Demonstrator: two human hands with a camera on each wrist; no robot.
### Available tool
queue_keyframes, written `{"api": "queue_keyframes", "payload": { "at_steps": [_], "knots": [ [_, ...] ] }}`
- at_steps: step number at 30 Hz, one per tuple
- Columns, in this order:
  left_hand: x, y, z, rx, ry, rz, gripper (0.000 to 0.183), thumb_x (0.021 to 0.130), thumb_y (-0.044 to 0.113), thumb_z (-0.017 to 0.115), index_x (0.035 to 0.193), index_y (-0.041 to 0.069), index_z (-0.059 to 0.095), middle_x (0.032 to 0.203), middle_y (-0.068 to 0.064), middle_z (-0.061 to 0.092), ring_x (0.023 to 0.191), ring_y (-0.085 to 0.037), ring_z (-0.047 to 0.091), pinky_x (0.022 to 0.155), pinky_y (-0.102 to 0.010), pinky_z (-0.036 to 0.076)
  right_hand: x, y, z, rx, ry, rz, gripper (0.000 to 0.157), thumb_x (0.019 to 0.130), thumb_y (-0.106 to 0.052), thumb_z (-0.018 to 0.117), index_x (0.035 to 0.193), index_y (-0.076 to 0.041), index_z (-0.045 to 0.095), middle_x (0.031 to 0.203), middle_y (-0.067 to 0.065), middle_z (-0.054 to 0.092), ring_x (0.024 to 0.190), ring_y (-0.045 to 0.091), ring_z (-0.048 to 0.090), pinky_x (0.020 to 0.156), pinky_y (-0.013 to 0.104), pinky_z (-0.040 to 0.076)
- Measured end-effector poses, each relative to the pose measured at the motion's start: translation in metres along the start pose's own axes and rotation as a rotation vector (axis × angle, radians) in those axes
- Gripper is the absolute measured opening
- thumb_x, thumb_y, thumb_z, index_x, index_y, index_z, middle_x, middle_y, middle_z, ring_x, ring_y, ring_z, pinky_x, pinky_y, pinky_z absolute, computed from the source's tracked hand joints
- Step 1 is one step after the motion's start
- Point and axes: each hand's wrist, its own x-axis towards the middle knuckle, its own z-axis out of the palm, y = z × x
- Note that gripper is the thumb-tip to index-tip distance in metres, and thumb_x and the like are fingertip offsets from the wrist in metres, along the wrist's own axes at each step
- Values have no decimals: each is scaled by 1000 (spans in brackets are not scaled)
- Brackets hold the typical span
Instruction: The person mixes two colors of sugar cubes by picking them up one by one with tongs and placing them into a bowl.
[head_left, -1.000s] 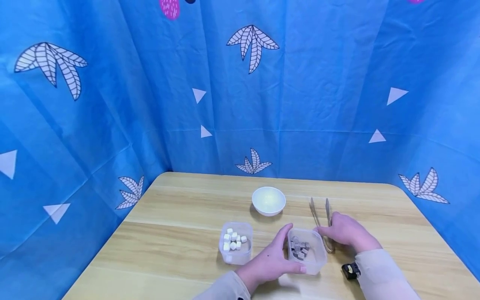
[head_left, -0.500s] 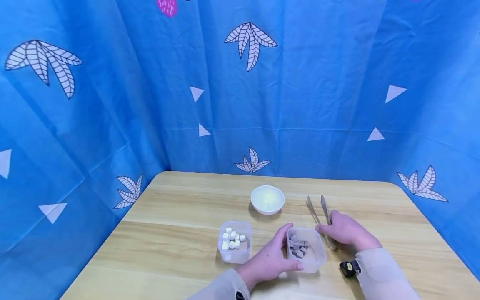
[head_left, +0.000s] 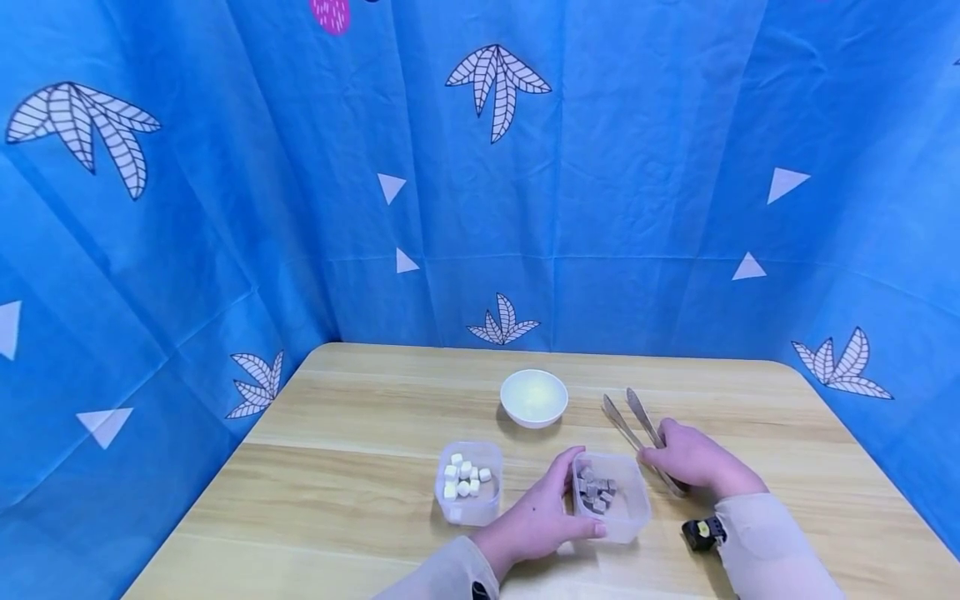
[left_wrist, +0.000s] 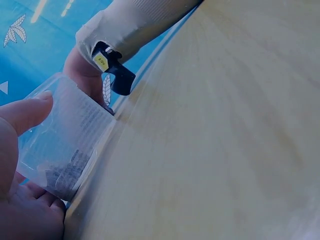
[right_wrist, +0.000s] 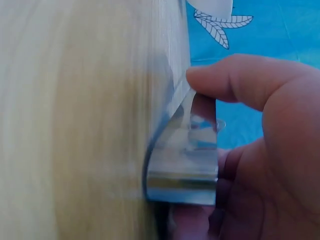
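My left hand (head_left: 536, 521) grips a clear plastic container (head_left: 632, 500), its thumb on the near side and its fingers round the left side. Grey cubes (head_left: 596, 492) lie inside, heaped toward the left. In the left wrist view the thumb presses on the wall of this container (left_wrist: 75, 115), which stands on the table. To the right, my right hand (head_left: 693, 454) pinches metal tongs (head_left: 628, 427) near their bend; their two arms point away, spread apart. The right wrist view shows the bent end of the tongs (right_wrist: 182, 172) between thumb and fingers, close to the tabletop.
A second clear container (head_left: 491, 504) with several white cubes (head_left: 465, 473) stands left of my left hand. Behind both containers is a white bowl (head_left: 534, 398). The wooden table (head_left: 337, 483) ends at a blue patterned curtain (head_left: 637, 183).
The tongs have turned, their tips swinging left toward the bowl, while my right hand keeps close to the same place. My left hand stays on the container.
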Motion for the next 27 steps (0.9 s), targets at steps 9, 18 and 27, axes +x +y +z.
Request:
{"api": "queue_keyframes", "payload": {
  "at_steps": [9,18,27],
  "knots": [
    [-2,2,1,-10,16,-18,104,78,37,86,160,29,23,156,6,40,141,-15,39,119,-52,21,-3,5,-10,-11,-1,-35,37,93,-35,67,108,-2,56,81,8,60,68,23,57,61,43,50],
    [-1,3,-1,-2,7,-21,103,79,40,85,160,28,23,155,5,41,141,-15,38,119,-51,22,-1,3,-20,-34,79,-117,58,92,-33,70,135,2,53,101,10,67,89,28,64,78,55,54],
    [1,0,-1,13,9,-24,103,79,42,85,160,29,24,155,5,41,141,-16,39,119,-52,23,-9,1,-38,30,113,-175,52,90,-24,76,134,-4,60,102,9,69,77,17,62,66,37,53]
  ]
}}
